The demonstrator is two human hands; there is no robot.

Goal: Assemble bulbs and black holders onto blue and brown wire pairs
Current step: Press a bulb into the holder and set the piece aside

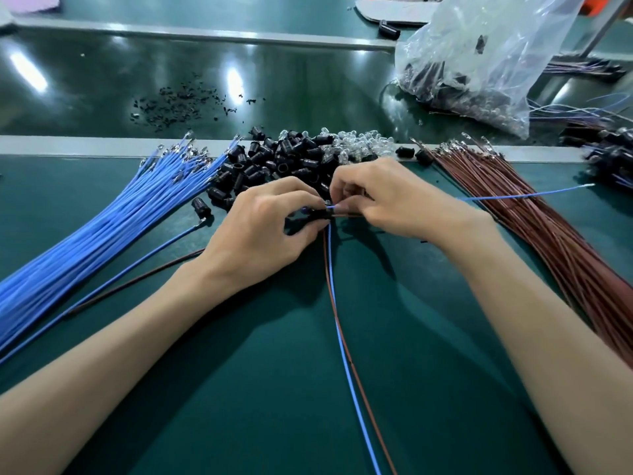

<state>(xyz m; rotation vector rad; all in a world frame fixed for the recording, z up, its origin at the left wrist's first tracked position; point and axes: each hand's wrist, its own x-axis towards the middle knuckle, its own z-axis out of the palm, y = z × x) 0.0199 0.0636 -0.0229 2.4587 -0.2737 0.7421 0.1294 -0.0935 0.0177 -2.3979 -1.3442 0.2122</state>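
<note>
I see the black holder (pixel 317 214) pinched in the left hand (pixel 260 228) over mid-tabletop (pixel 274 389), steadied, I judge, so the right hand (pixel 387 197), fingers pinching a blue wire (pixel 513 195), can feed it in. A blue-and-brown pair (pixel 337 303) trails toward the near edge. Spare holders (pixel 274 159) and bulbs (pixel 356 145) lie just behind, within reach.

You get one view only, from the camera worn on your head. It faces forward and steeply down along your forearms onto the green table (pixel 274 389), near enough that your left hand (pixel 263 231) and right hand (pixel 394 200) fill the middle. The wide lens curves the edges and reaches the glossy belt (pixel 102 97) beyond the table.
</note>
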